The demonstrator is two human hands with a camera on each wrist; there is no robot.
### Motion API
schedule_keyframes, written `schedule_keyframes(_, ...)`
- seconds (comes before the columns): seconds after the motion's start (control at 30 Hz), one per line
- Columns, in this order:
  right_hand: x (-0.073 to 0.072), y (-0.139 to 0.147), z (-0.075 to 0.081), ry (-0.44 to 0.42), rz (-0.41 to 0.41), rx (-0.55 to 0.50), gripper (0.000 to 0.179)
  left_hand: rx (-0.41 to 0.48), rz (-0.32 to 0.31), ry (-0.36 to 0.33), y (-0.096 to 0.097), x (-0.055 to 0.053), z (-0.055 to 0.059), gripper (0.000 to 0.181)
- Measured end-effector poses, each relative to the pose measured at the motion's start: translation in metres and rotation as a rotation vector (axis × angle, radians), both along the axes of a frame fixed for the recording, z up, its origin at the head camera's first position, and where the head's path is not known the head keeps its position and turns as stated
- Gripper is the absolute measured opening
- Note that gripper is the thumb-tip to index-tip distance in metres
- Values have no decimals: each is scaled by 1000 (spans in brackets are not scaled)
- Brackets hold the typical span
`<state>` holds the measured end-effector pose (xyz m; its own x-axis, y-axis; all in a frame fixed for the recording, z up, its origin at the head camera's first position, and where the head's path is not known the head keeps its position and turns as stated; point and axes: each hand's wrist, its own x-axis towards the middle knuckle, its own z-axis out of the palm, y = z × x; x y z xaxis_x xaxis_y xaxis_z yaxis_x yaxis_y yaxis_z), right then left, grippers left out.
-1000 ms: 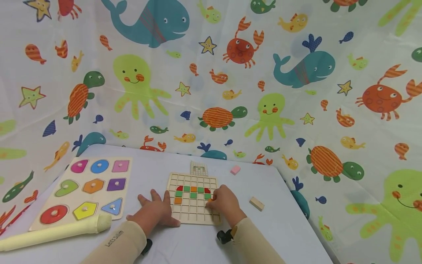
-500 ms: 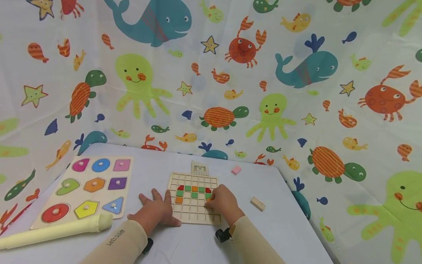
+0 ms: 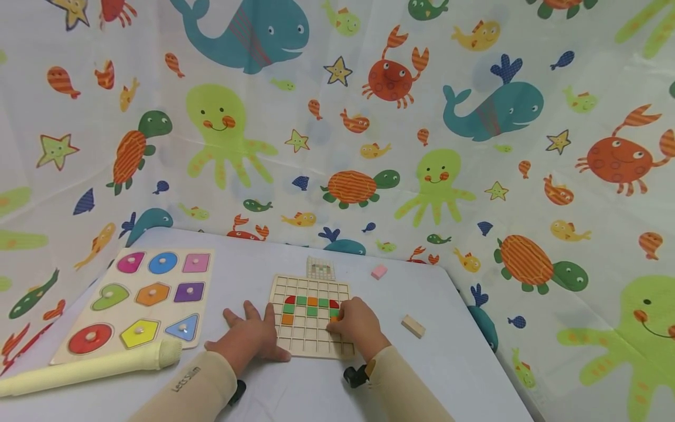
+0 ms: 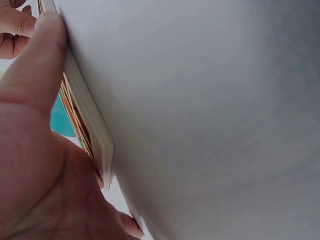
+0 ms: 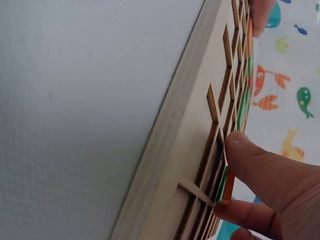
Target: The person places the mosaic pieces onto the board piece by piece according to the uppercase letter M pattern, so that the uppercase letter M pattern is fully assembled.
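Note:
A wooden grid board [image 3: 311, 351] lies on the white table. Red, green and orange tiles fill some of its cells, among them an orange tile [image 3: 287, 319] on the left and a green tile [image 3: 312, 312] in the middle. My left hand [image 3: 249, 338], fingers spread, holds the board's left side; in the left wrist view its thumb [image 4: 42, 60] lies along the board's edge. Over the right part of the grid, my right hand [image 3: 361, 325] pinches another orange tile [image 5: 229, 187] between thumb and index finger, right at the grid, beside a green one.
Behind the board lies a small pattern card [image 3: 320, 268]. A pink block [image 3: 379, 271] and a plain wooden block [image 3: 413, 326] lie to the right. At left are a shape puzzle board [image 3: 113, 319] and a pale yellow stick [image 3: 105, 366]. A sea-animal curtain [image 3: 358, 234] hangs behind.
The view has shifted slightly. Both hands keep their places at the board, with the right hand still pinching the orange tile at the grid.

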<state>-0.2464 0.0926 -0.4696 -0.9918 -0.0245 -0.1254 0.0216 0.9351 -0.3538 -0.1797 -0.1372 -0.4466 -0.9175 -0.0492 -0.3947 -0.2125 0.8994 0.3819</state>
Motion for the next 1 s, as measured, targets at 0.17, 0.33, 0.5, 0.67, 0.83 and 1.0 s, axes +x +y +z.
schedule_keyframes(0.17,2,1,-1,-13,-35,-19,41,-9,-5,2,1,1,1,127)
schedule_keyframes(0.33,5,4,2,-3,-17,-5,34,-1,3,2,0,1,-1,128)
schedule_keyframes(0.5,6,4,2,19,7,14,27,14,11,1,-1,1,-1,130)
schedule_keyframes(0.67,5,3,0,40,10,26,18,22,20,-6,-1,1,-2,130)
schedule_keyframes(0.83,8,1,-1,39,12,24,17,21,25,-5,-1,1,-2,130)
schedule_keyframes(1.0,18,-3,6,42,-20,-5,19,19,16,0,-2,1,-1,130)
